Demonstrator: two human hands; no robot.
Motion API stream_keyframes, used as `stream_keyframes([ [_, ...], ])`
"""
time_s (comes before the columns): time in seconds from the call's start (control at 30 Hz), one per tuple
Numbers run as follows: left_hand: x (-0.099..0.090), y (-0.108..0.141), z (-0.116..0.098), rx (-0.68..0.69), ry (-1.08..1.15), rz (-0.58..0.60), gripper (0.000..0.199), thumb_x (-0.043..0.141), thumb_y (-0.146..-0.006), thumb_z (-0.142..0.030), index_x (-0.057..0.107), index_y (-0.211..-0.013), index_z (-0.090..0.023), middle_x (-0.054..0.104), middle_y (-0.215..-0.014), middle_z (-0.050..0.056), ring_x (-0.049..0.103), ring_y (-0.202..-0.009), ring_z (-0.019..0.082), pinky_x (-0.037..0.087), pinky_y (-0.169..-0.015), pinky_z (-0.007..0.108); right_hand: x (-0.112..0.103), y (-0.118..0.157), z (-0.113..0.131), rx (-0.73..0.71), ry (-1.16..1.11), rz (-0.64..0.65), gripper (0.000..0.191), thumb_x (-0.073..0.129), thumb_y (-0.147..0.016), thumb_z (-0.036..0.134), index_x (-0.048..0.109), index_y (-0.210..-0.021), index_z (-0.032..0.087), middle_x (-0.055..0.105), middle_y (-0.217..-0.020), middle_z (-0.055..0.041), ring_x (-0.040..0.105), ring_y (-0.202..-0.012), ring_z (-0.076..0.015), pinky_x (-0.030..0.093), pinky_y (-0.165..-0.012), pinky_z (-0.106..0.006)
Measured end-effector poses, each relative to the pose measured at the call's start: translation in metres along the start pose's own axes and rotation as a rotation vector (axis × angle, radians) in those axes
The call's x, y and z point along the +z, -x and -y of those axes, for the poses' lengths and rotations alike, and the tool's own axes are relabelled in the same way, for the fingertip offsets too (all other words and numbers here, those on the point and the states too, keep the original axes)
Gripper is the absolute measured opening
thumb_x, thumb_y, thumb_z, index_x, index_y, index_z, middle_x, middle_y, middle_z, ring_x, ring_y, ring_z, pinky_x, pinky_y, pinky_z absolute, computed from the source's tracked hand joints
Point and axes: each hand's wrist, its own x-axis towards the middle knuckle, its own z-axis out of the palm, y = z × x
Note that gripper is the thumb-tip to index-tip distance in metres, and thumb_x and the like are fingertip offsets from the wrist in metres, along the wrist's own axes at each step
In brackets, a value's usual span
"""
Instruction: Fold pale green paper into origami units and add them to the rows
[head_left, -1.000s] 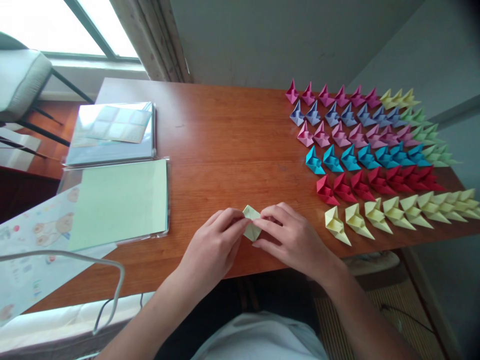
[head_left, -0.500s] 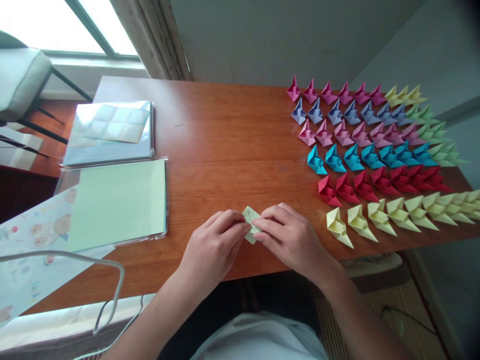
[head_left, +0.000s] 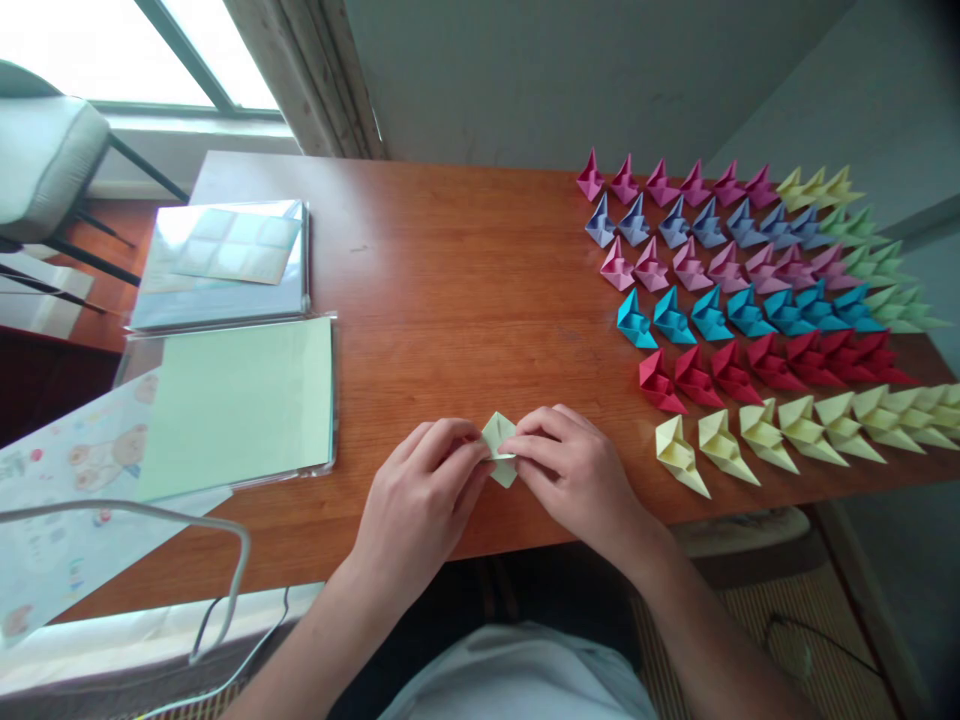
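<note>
A small pale green piece of folded paper (head_left: 498,432), diamond-shaped with a crease across its middle, is near the table's front edge. My left hand (head_left: 431,485) pinches its left corner between thumb and fingers. From the other side, my right hand (head_left: 581,475) pinches the right corner. The fingertips cover both side corners of the paper, while its top and bottom points show between the hands. Right of my right hand stands a row of pale yellow folded-paper figures (head_left: 677,455).
Rows of folded figures in red (head_left: 660,382), blue (head_left: 636,320), pink, purple and magenta fill the table's right side. At left lie a pack of light green paper (head_left: 240,405), a second pack (head_left: 225,305), a patterned sheet (head_left: 82,470) and a grey cable (head_left: 244,560).
My fingers have drawn slightly outward toward the paper's side corners, so more of its middle crease shows. The view has shifted a little.
</note>
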Motion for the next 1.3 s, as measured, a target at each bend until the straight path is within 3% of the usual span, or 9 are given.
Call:
stream_keyframes([
  [0.4, -0.003, 0.005, 0.002, -0.076, -0.083, -0.031, 0.007, 0.062, -0.094, -0.018, 0.067, -0.090, -0.020, 0.066, -0.096, 0.004, 0.059, -0.084, 0.018, 0.049, -0.076, 0.033, -0.001, -0.002, 0.006, 0.041, -0.021, -0.002, 0.016, 0.063, -0.092, 0.013, 0.074, -0.093, 0.024, 0.069, -0.090, -0.0028, 0.058, -0.085, -0.0195, 0.049, -0.078, -0.036],
  [0.8, -0.005, 0.001, -0.007, -0.115, -0.232, 0.051, 0.013, 0.054, -0.097, -0.016, 0.064, -0.089, -0.019, 0.066, -0.095, 0.006, 0.056, -0.081, 0.021, 0.047, -0.075, 0.037, 0.000, -0.006, 0.008, 0.064, 0.012, 0.001, 0.013, 0.064, -0.091, 0.014, 0.073, -0.089, 0.023, 0.069, -0.088, -0.0032, 0.059, -0.085, -0.0201, 0.050, -0.079, -0.035],
  [1.07, 0.003, -0.009, -0.010, -0.057, 0.011, 0.003, 0.009, 0.055, -0.098, -0.020, 0.064, -0.098, -0.020, 0.066, -0.095, 0.004, 0.059, -0.084, 0.018, 0.048, -0.076, 0.030, -0.004, -0.012, 0.013, 0.094, 0.038, 0.054, 0.012, 0.063, -0.093, 0.014, 0.071, -0.087, 0.022, 0.067, -0.087, -0.0026, 0.059, -0.084, -0.0194, 0.048, -0.077, -0.034],
  [1.3, 0.006, -0.008, -0.007, -0.079, 0.009, 0.032, 0.012, 0.054, -0.099, -0.021, 0.065, -0.093, -0.021, 0.068, -0.093, 0.002, 0.062, -0.081, 0.017, 0.048, -0.072, 0.029, -0.012, -0.009, 0.007, 0.084, -0.010, 0.091, 0.012, 0.066, -0.091, 0.012, 0.068, -0.096, 0.022, 0.066, -0.095, -0.0031, 0.061, -0.090, -0.0199, 0.049, -0.082, -0.033],
])
